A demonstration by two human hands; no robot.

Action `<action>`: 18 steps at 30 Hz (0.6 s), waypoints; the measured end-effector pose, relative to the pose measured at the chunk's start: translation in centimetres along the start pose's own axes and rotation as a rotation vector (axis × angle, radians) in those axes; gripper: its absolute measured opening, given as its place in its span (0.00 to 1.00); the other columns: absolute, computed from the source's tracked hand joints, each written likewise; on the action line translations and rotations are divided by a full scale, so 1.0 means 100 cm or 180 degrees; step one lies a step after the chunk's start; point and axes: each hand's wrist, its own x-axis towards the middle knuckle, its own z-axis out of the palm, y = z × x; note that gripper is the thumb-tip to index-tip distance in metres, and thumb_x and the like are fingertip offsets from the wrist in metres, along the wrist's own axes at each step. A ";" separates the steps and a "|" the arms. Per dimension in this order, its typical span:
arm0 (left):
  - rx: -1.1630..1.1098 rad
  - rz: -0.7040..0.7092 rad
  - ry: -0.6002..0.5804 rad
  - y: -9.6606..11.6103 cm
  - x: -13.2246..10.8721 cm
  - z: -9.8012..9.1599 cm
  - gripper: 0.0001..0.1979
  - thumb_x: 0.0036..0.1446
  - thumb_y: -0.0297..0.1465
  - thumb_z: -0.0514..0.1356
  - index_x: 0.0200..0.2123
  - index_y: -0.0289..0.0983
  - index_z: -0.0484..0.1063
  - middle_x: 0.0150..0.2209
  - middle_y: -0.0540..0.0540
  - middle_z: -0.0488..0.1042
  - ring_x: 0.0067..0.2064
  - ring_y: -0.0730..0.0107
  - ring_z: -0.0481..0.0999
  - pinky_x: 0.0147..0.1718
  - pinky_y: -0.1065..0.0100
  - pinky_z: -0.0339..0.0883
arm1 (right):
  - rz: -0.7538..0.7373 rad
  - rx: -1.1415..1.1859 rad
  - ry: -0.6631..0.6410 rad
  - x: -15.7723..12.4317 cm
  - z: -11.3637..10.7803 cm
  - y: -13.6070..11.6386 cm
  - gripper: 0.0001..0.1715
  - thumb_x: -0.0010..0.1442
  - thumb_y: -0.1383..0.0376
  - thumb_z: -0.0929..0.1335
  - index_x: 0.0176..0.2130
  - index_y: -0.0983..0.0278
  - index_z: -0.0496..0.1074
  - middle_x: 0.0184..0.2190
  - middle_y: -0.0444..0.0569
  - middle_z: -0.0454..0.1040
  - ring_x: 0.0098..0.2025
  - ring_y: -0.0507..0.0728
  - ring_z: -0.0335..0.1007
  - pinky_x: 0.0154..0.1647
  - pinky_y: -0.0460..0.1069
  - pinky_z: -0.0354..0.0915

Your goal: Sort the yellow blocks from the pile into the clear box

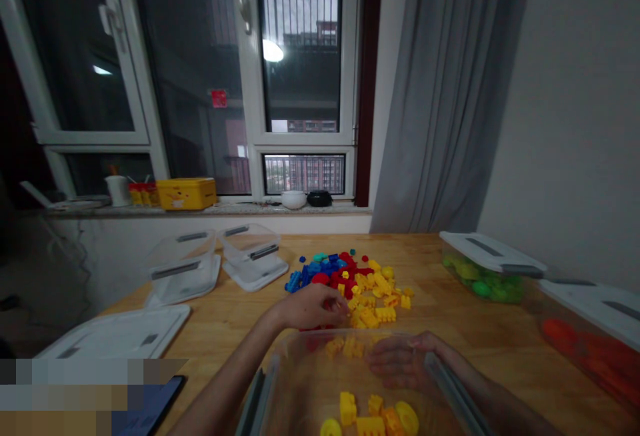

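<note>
A heap of plastic building bricks (350,283) in red, blue and yellow lies on the wooden table (240,329). My left hand (310,307) sits curled at the heap's near edge, with a red brick (330,304) showing between its fingers. Nearest me stands a transparent plastic bin (350,369) holding several yellow and orange bricks (349,409). My right hand (400,361) rests beyond the bin's near wall, blurred through the plastic, its fingers loosely apart around nothing I can see.
Two transparent bins (183,266) stand at the far left of the table, a white lid (120,336) lies near them, and a dark tablet (155,403) sits at lower left. Lidded boxes of green pieces (485,273) and red-orange pieces (590,349) stand at right.
</note>
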 end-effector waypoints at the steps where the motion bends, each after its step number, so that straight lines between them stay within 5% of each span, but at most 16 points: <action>1: 0.0024 -0.0026 -0.0053 -0.005 0.002 0.002 0.16 0.58 0.33 0.64 0.48 0.34 0.82 0.42 0.44 0.86 0.42 0.64 0.82 0.38 0.71 0.70 | -0.0015 0.0018 0.0010 0.000 -0.001 0.001 0.27 0.54 0.52 0.70 0.46 0.65 0.85 0.54 0.59 0.83 0.60 0.69 0.76 0.71 0.62 0.60; 10: 0.0275 -0.0162 -0.0503 -0.019 0.007 0.009 0.13 0.55 0.32 0.67 0.43 0.38 0.84 0.37 0.47 0.85 0.37 0.65 0.80 0.33 0.72 0.67 | -0.0102 0.0077 -0.0155 0.008 -0.013 0.011 0.32 0.57 0.50 0.68 0.50 0.70 0.82 0.55 0.64 0.81 0.60 0.68 0.76 0.70 0.63 0.58; 18: 0.0282 -0.0158 -0.0760 -0.034 0.009 0.009 0.18 0.50 0.42 0.71 0.43 0.41 0.86 0.32 0.49 0.83 0.32 0.67 0.76 0.28 0.71 0.63 | -0.0071 0.0064 -0.0123 0.006 -0.012 0.010 0.32 0.56 0.51 0.69 0.51 0.69 0.81 0.57 0.63 0.80 0.61 0.68 0.75 0.71 0.63 0.57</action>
